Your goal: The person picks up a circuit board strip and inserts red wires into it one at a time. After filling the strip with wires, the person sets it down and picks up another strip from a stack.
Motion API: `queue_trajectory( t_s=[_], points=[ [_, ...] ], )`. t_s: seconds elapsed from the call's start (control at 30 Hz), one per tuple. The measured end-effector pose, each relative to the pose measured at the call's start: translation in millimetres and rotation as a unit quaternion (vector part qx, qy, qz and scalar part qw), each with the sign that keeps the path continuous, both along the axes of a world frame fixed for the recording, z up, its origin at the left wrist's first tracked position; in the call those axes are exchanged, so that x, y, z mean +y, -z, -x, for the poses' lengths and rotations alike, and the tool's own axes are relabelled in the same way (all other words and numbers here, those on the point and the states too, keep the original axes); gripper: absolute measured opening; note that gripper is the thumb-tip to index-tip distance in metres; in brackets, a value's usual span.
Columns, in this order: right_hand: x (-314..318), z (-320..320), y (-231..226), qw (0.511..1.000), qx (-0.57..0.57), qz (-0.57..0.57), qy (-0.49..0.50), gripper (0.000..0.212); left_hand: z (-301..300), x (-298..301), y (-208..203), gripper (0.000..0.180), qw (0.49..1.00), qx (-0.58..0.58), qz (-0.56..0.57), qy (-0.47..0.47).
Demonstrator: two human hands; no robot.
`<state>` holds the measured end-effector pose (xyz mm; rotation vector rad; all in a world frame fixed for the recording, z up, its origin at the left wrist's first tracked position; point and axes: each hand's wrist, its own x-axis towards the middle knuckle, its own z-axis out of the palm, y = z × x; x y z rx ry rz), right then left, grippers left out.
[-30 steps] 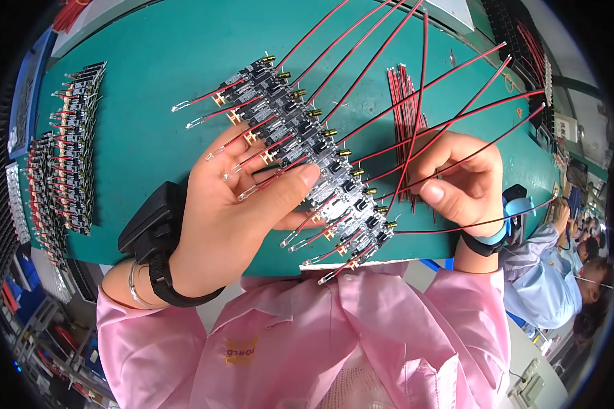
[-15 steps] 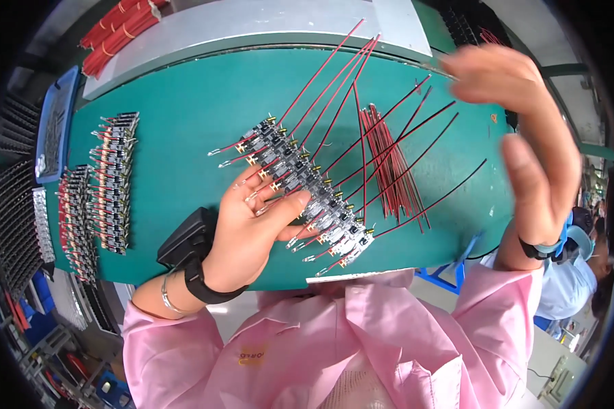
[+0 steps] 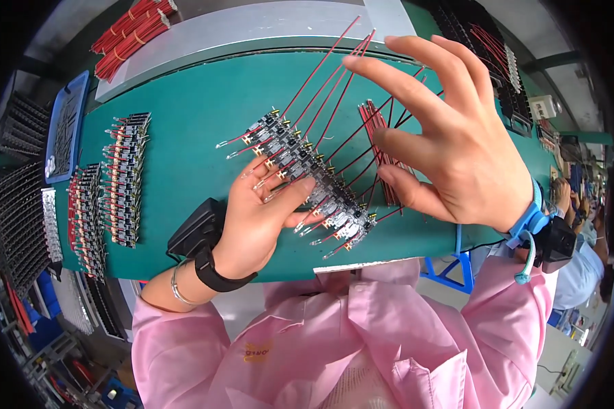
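My left hand (image 3: 266,215) grips a long strip of small black and clear connector pieces (image 3: 310,174), thumb on top and fingers underneath. Red wires run through the strip: short metal-tipped ends stick out toward me, and long ends fan away to the upper right. Over those long wires hovers my right hand (image 3: 457,129), its fingers spread and nothing seen between them. It partly hides the wires and a loose bundle of red wires (image 3: 370,129) lying on the green table (image 3: 198,95).
Two finished-looking rows of wired connectors (image 3: 125,180) lie at the left, beside a blue tray (image 3: 67,129) of small parts. Bundled red wires (image 3: 133,41) rest on a grey ledge (image 3: 252,37) at the back. Black racks stand far left; co-workers sit at the right.
My right hand has swung left and down from the upper right, over the long wires, with its fingers spreading. My left hand still grips the strip, almost in place.
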<state>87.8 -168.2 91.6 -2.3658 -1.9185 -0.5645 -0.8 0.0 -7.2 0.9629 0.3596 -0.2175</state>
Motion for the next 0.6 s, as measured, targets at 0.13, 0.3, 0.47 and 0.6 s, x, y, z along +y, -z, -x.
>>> queue_trajectory(
  t_s=[0.13, 0.3, 0.47, 0.6],
  points=[
    [-22, 2, 1, 0.997, 0.032, 0.018, 0.06, 0.025, -2, 2, 1, 0.029, 1.0, -0.011, -0.017, -0.001],
    [-32, 0, 7, 0.995, 0.044, 0.026, 0.087, 0.027, -3, 3, 4, 0.028, 1.0, -0.012, -0.022, -0.008],
    [-37, -1, 13, 0.993, 0.051, 0.024, 0.101, 0.027, -5, 3, 3, 0.027, 0.999, -0.005, -0.029, -0.012],
    [-37, 0, 18, 0.994, 0.068, -0.003, 0.082, 0.027, -5, 3, 3, 0.027, 0.999, -0.006, -0.027, -0.017]
  ],
)
